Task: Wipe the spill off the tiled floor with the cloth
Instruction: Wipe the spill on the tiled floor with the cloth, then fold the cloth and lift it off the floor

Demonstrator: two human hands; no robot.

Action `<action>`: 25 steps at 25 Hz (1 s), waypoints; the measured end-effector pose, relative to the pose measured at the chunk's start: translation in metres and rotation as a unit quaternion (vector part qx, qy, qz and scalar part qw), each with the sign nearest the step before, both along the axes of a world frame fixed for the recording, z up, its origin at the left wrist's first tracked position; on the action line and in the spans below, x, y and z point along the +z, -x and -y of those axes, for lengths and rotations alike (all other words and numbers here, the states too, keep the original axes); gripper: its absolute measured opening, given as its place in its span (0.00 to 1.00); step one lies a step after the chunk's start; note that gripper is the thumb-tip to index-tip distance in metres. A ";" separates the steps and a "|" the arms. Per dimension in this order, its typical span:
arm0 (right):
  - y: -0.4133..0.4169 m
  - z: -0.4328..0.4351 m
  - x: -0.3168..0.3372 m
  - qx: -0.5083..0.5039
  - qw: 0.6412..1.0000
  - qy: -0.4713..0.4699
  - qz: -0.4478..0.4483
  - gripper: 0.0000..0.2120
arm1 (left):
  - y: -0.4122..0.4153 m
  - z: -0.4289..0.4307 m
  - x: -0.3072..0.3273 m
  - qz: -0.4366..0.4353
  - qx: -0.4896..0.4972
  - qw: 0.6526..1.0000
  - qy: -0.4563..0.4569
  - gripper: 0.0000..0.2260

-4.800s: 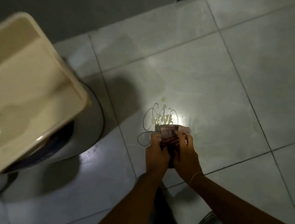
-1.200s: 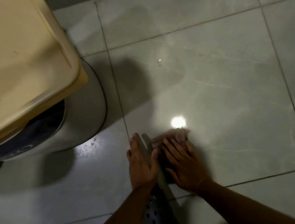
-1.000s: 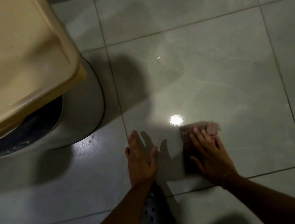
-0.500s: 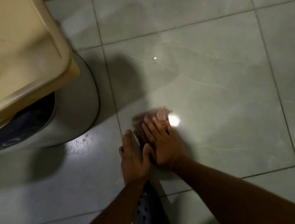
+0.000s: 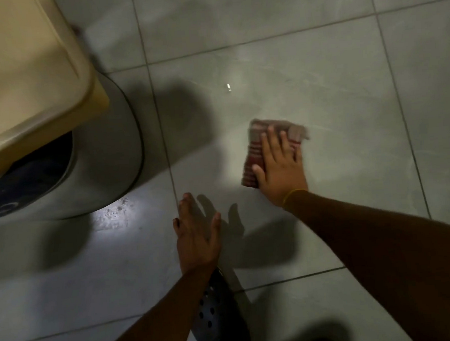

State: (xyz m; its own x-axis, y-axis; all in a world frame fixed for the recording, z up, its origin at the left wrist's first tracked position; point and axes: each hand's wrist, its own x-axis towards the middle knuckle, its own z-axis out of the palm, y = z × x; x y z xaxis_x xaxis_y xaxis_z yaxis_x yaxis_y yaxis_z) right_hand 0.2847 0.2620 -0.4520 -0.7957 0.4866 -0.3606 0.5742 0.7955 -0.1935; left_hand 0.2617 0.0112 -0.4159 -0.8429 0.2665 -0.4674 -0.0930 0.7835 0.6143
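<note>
A folded cloth (image 5: 252,152) with red and pale stripes lies flat on the grey tiled floor (image 5: 332,81), right of centre. My right hand (image 5: 281,167) is pressed on top of it, palm down with fingers spread, covering most of it. My left hand (image 5: 196,234) rests flat on the tile lower and to the left, fingers apart, holding nothing. No pool of spill shows on the tile; only a small bright droplet (image 5: 228,86) glints farther away from me, beyond the cloth.
A beige plastic tub (image 5: 22,73) sits on a round grey appliance (image 5: 104,158) at the left, close to my left hand. A dark perforated shoe (image 5: 216,313) shows under my left forearm. Grout lines cross the floor.
My right hand has swept the cloth to the right and slightly away from my left hand. The spill seen at the start is gone from the tile. The left hand stayed planted.
</note>
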 end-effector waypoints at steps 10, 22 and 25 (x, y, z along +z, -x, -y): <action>-0.148 0.079 0.032 0.060 0.997 0.051 0.000 0.37 | -0.014 -0.060 0.027 0.084 0.047 0.995 0.021 0.32; -0.076 0.063 0.074 -0.594 0.730 0.337 -0.031 0.03 | -0.014 -0.121 0.044 0.305 0.038 0.951 0.040 0.15; -0.044 0.041 0.126 -0.589 0.702 0.388 -0.098 0.14 | 0.024 -0.132 0.098 0.279 0.059 0.958 -0.034 0.18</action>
